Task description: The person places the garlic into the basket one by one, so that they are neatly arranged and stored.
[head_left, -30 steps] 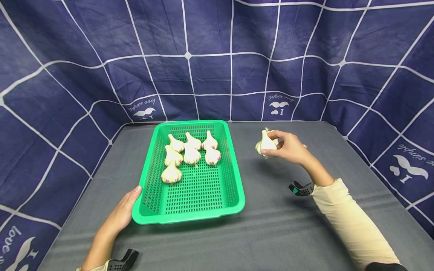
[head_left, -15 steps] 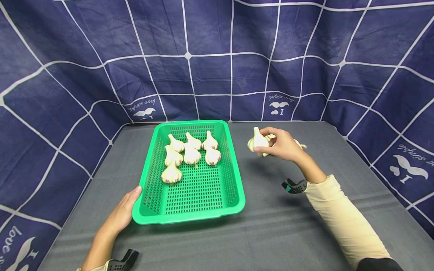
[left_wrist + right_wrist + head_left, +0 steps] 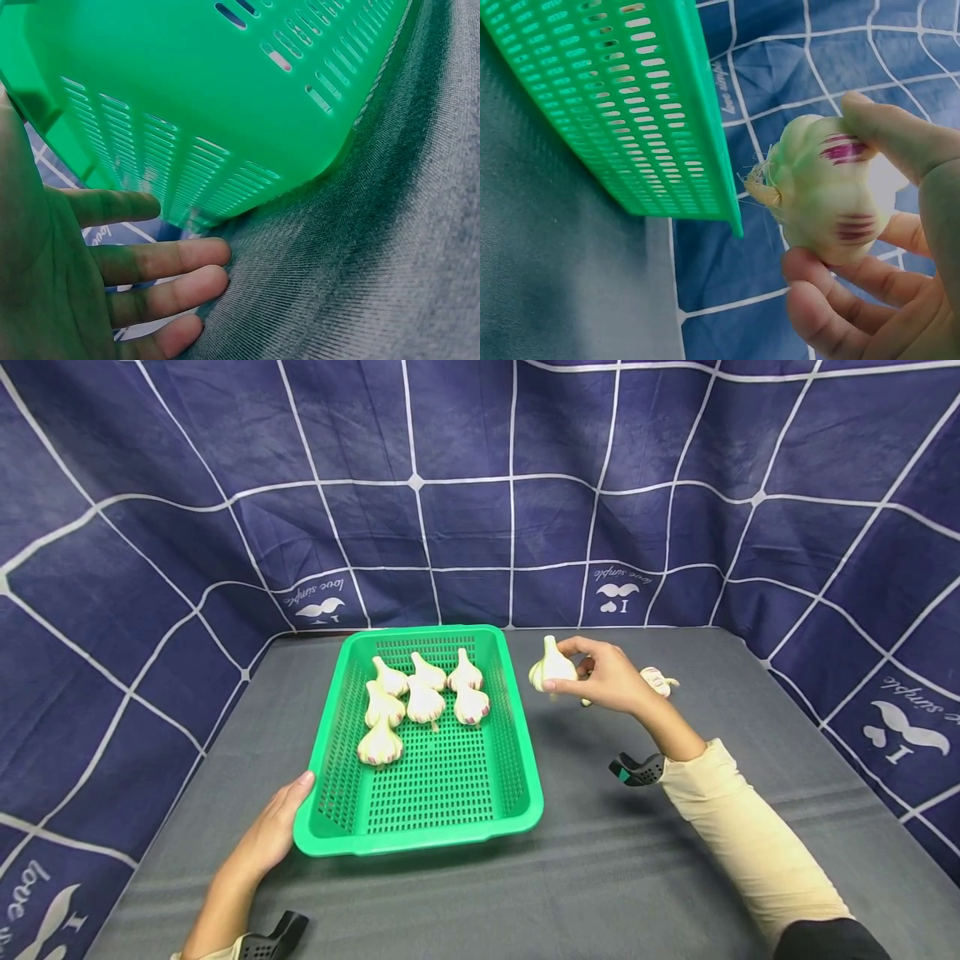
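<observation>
My right hand (image 3: 613,678) pinches a whitish garlic bulb (image 3: 555,668) between thumb and fingers, stem up, just right of the green basket (image 3: 420,842). The right wrist view shows purple streaks on this garlic bulb (image 3: 829,187) and roots pointing toward the basket wall (image 3: 630,112). Several garlic bulbs (image 3: 380,745) lie grouped in the basket's far and left part. My left hand (image 3: 273,822) is at the basket's near left side; in the left wrist view its fingers (image 3: 161,259) reach out fairly straight beside the slotted wall, thumb near the rim.
Another garlic bulb (image 3: 656,681) lies on the grey cloth-covered table (image 3: 600,877) beyond my right wrist, and one more is mostly hidden behind my right hand. A blue curtain (image 3: 465,527) with white lines surrounds the table at back and sides.
My right hand has moved left and slightly up with the garlic bulb, closer to the basket, uncovering a bulb on the table. The left hand and basket have stayed put.
</observation>
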A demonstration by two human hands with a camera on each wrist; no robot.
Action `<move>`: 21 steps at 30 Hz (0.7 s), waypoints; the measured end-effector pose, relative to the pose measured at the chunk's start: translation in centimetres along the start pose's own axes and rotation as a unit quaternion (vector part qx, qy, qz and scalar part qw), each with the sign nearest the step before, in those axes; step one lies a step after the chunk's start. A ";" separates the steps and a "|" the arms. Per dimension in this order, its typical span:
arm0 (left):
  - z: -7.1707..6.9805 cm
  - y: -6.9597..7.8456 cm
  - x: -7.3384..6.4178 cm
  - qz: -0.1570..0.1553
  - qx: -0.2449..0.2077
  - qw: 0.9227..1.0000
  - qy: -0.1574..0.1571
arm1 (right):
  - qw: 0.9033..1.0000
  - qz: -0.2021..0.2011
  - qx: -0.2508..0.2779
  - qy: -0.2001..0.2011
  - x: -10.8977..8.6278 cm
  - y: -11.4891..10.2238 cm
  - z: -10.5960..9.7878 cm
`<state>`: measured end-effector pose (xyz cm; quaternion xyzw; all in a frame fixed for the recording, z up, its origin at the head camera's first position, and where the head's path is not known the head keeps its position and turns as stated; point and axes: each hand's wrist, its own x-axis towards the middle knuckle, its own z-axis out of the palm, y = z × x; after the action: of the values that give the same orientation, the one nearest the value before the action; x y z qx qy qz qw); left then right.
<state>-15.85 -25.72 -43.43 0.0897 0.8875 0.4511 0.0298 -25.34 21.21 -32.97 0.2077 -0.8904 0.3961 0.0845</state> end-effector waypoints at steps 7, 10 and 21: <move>0.1 -0.1 0.1 0.001 0.000 1.000 0.000 | 1.000 -0.007 -0.016 -0.002 0.4 -0.6 0.4; 0.0 0.0 0.0 -0.008 0.003 1.000 -0.002 | 1.000 -0.008 -0.013 0.000 0.6 -0.9 0.6; 0.0 0.0 -0.1 -0.002 -0.002 1.000 -0.001 | 0.999 -0.039 -0.002 -0.012 1.7 -2.7 2.0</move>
<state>-15.78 -25.67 -43.42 0.0878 0.8866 0.4531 0.0317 -25.68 17.61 -31.93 0.2468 -0.8833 0.3886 0.0893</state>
